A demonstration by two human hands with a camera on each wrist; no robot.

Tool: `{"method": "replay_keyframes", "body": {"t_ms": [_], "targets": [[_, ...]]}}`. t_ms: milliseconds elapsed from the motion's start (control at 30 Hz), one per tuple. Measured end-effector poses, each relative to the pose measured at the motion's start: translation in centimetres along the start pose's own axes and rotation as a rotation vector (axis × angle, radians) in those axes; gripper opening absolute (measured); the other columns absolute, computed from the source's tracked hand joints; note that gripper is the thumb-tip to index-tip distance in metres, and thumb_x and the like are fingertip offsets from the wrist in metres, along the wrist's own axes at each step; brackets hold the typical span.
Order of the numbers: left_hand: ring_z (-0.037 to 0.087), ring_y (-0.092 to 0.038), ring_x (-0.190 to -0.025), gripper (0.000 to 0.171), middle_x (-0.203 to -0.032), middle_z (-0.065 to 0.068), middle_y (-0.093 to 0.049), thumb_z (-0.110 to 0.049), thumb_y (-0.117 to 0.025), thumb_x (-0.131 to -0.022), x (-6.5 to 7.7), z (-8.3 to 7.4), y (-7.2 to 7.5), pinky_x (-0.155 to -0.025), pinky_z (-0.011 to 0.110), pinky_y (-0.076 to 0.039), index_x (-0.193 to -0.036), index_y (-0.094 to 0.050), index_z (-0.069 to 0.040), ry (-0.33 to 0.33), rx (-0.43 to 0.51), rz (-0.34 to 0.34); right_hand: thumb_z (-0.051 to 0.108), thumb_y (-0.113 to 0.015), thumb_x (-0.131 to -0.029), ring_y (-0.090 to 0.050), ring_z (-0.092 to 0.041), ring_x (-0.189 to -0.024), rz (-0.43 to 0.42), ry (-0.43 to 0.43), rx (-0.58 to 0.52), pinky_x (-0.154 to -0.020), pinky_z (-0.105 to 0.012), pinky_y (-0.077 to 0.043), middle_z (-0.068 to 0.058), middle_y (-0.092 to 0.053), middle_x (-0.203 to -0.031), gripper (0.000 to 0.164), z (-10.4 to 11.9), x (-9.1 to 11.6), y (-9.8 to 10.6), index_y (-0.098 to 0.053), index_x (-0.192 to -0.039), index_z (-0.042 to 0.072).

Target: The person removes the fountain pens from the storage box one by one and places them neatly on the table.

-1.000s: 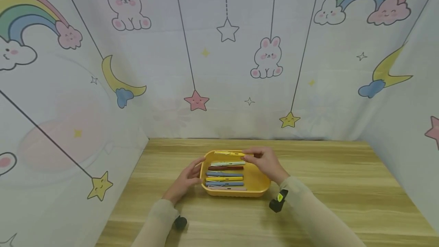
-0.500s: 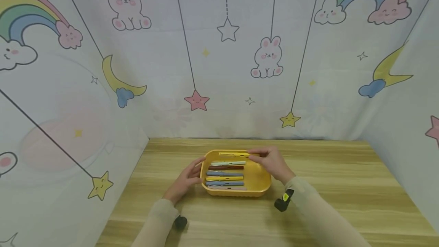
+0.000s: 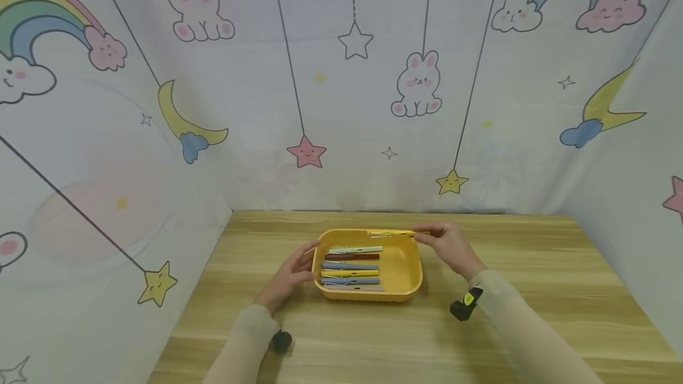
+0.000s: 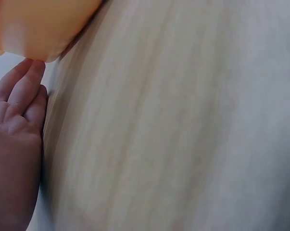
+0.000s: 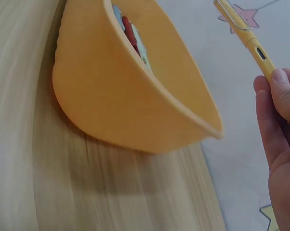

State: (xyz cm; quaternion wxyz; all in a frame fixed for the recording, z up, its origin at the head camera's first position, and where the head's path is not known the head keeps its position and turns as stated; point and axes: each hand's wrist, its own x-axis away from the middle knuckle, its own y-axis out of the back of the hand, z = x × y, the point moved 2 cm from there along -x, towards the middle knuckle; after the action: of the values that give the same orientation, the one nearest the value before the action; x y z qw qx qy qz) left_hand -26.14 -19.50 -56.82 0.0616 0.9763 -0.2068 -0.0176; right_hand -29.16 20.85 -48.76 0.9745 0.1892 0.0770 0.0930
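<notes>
Pinching: R hand, thumb + fingertip on barrel end of held pen (yellow), clip end pointing L.
L hand: fingers extended, tips touching L end of bin; prob steadying it.
Held pen pos: at bin's far R corner in head view; R wrist view shows it above rim, touching only R hand.
Step (my read): single-pen transfer at the rim; in vs out, can't tell.
Next move (judgement): firm pinch, enough height to miss rim, bin braced. Gripped near one end, so a knock could tip it.
Bin contents, far to near: mint pen, dk red pen, blue pen, 2nd yellow pen, 2nd blue pen, pink pen. Roughly parallel, L side.
Pen labels: no brand legible; held pen has dark slot in barrel, prob ink window. Rest too small to rule out logos.
Bin labels: none seen.
R wrist unit: black, yellow-green mark, unreadable.
Table: woodgrain, no text.
Backdrop: cartoon bunnies/stars/moons/rainbows, no writing seen.
</notes>
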Motion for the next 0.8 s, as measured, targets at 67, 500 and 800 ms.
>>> {"method": "replay_keyframes", "body": {"t_ms": [67, 500, 800], "targets": [[0.036, -0.039, -0.152, 0.076, -0.169, 0.016, -0.034, -0.002, -0.066, -0.096, 0.1, -0.1, 0.0, -0.122, 0.052, -0.032, -0.163, -0.036, -0.023, 0.003, 0.003, -0.002, 0.018, -0.075, -0.098, -0.073, -0.017, -0.104, -0.016, -0.009, -0.001, -0.094, -0.030, -0.058, -0.013, -0.077, -0.119, 0.026, -0.4, 0.2, 0.8, -0.079, -0.121, 0.005], [0.037, -0.039, -0.152, 0.077, -0.169, 0.016, -0.034, -0.002, -0.065, -0.096, 0.2, -0.4, -0.1, -0.124, 0.056, -0.029, -0.163, -0.036, -0.024, 0.001, -0.001, 0.003, 0.020, -0.073, -0.100, -0.070, -0.006, -0.098, -0.110, -0.015, 0.066, -0.087, -0.024, -0.059, -0.014, -0.077, -0.118, 0.028, -2.6, 1.2, 4.9, -0.077, -0.124, 0.005], [0.037, -0.039, -0.152, 0.076, -0.169, 0.015, -0.035, -0.004, -0.066, -0.095, 0.4, -0.6, -0.2, -0.125, 0.057, -0.028, -0.162, -0.037, -0.026, 0.017, -0.014, -0.012, 0.021, -0.074, -0.099, -0.070, -0.002, -0.096, -0.166, 0.007, 0.077, -0.084, -0.025, -0.060, -0.011, -0.078, -0.116, 0.032, -5.0, 1.9, 7.0, -0.076, -0.125, 0.002]]}}
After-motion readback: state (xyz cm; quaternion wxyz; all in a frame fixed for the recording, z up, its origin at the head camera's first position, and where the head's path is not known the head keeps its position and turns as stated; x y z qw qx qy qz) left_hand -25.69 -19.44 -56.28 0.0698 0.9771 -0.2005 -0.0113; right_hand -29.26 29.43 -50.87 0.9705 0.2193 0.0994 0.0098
